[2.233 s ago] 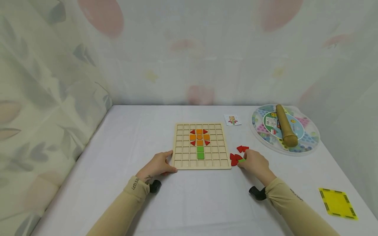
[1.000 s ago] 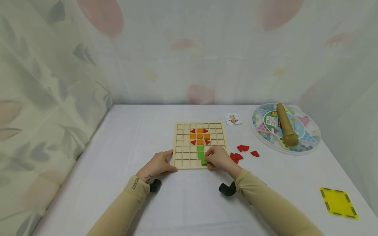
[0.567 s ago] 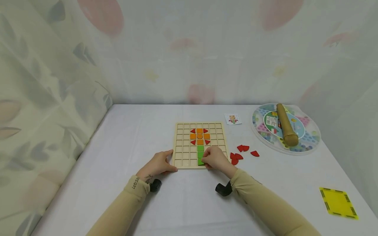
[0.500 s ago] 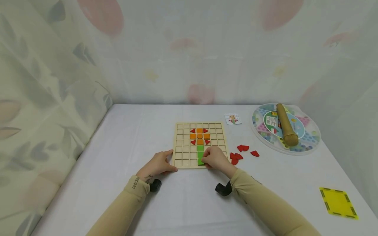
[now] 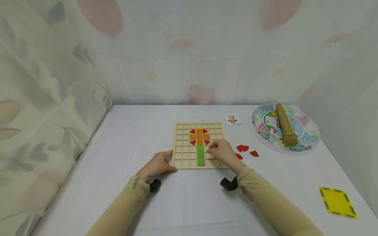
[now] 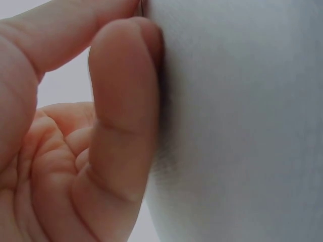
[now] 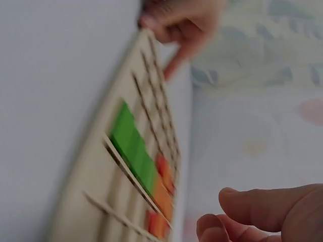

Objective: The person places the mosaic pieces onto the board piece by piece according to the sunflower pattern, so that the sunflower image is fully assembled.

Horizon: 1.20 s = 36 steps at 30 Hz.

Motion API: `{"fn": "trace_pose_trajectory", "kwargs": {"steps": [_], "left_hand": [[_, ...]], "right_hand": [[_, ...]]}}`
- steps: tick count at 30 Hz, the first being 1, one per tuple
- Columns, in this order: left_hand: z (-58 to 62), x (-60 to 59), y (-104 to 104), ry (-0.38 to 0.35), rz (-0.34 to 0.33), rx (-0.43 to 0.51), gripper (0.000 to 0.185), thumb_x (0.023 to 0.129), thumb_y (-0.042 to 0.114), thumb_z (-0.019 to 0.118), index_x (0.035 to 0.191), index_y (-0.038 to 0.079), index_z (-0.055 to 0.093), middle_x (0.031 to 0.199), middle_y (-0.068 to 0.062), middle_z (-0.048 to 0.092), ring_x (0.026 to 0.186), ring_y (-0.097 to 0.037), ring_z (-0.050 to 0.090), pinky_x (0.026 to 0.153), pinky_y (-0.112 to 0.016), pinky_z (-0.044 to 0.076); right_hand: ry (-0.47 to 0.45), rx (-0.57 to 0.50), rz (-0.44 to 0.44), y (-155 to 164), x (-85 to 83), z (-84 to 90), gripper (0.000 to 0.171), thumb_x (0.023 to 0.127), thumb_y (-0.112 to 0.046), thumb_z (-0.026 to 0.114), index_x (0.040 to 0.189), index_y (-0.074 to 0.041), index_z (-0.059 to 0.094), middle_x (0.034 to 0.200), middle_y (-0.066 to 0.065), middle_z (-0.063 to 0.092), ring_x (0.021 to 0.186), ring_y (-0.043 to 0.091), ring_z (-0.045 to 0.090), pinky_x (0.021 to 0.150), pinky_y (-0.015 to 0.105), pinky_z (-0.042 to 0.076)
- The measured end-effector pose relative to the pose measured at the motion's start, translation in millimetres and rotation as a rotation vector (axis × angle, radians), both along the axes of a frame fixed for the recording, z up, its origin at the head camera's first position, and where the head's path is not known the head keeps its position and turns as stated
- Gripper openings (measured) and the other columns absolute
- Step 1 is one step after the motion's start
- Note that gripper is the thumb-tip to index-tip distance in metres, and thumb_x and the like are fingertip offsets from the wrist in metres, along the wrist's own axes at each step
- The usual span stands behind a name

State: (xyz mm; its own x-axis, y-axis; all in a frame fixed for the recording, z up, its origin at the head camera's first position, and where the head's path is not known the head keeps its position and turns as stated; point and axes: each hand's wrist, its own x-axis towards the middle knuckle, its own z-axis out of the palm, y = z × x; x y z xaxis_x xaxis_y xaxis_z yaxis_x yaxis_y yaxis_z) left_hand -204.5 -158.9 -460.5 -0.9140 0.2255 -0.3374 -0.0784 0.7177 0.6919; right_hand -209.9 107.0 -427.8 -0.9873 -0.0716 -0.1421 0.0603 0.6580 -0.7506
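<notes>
A wooden grid board [image 5: 183,154] lies on the white table, and the right wrist view shows it edge-on [image 7: 96,171]. On it, orange and red tiles [image 5: 199,136] form a flower above a column of three green squares [image 5: 200,154] [image 7: 132,146]. My left hand [image 5: 157,164] [image 7: 176,20] rests against the board's near left corner, its fingers [image 6: 121,101] pressed on the cloth. My right hand [image 5: 221,151] hovers over the board's right side, just right of the green column. Its fingers [image 7: 262,212] are loosely curled and hold nothing.
Several loose red pieces [image 5: 242,148] lie just right of the board. Further back are a small picture card [image 5: 232,119] and a round clear tray [image 5: 307,137] with a brown tube [image 5: 284,124] on it. A yellow square [image 5: 337,202] lies at the near right.
My right hand brought a green square from the right of the board, set it at the bottom of the green column, then drew back up and to the right, empty. The left hand stayed put.
</notes>
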Motion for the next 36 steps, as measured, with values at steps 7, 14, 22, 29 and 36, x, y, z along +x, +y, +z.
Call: {"fn": "trace_pose_trajectory", "kwargs": {"steps": [7,14,22,29,36], "left_hand": [[-0.6,-0.3,-0.5,0.005,0.0,-0.012,0.093,0.066,0.018,0.083,0.144,0.01,0.032,0.06,-0.007,0.055,0.045,-0.013,0.046,0.045,-0.024,0.037],[-2.1,0.1,-1.4,0.006,-0.003,-0.012,0.093,0.066,0.018,0.083,0.144,0.009,0.033,0.061,-0.007,0.055,0.045,-0.013,0.047,0.045,-0.024,0.037],[0.1,1.2,0.3,-0.002,0.01,-0.003,0.093,0.066,0.017,0.083,0.144,0.011,0.033,0.06,-0.006,0.054,0.045,-0.013,0.047,0.045,-0.024,0.037],[0.0,1.1,0.6,-0.004,0.001,0.003,0.094,0.066,0.018,0.083,0.145,0.01,0.031,0.06,-0.007,0.055,0.045,-0.013,0.048,0.044,-0.024,0.037],[-0.8,0.7,-0.1,-0.001,0.006,0.003,0.094,0.066,0.018,0.083,0.145,0.011,0.032,0.06,-0.007,0.055,0.045,-0.013,0.047,0.045,-0.024,0.037]], "right_hand": [[0.111,0.241,-0.078,60.1,-11.1,29.1,0.035,0.087,-0.023,0.061,0.115,-0.001,0.062,0.101,0.017,0.065,0.077,0.026,0.06,0.062,0.032,0.046],[0.004,0.453,-0.051,103.7,-13.2,15.0,0.043,0.086,-0.021,0.06,0.121,0.004,0.056,0.109,0.023,0.062,0.085,0.031,0.059,0.067,0.04,0.048],[-0.022,0.508,0.003,117.4,-14.1,-11.8,0.041,0.082,-0.02,0.064,0.117,0.001,0.061,0.117,0.024,0.058,0.102,0.039,0.055,0.076,0.049,0.047],[-0.043,0.501,0.014,117.6,-13.9,-16.6,0.037,0.083,-0.018,0.062,0.115,0.002,0.063,0.115,0.023,0.06,0.1,0.037,0.056,0.077,0.048,0.048],[-0.04,0.459,0.006,120.5,-14.5,-18.9,0.025,0.081,-0.018,0.066,0.098,0.001,0.065,0.095,0.017,0.064,0.081,0.029,0.056,0.067,0.038,0.047]]}}
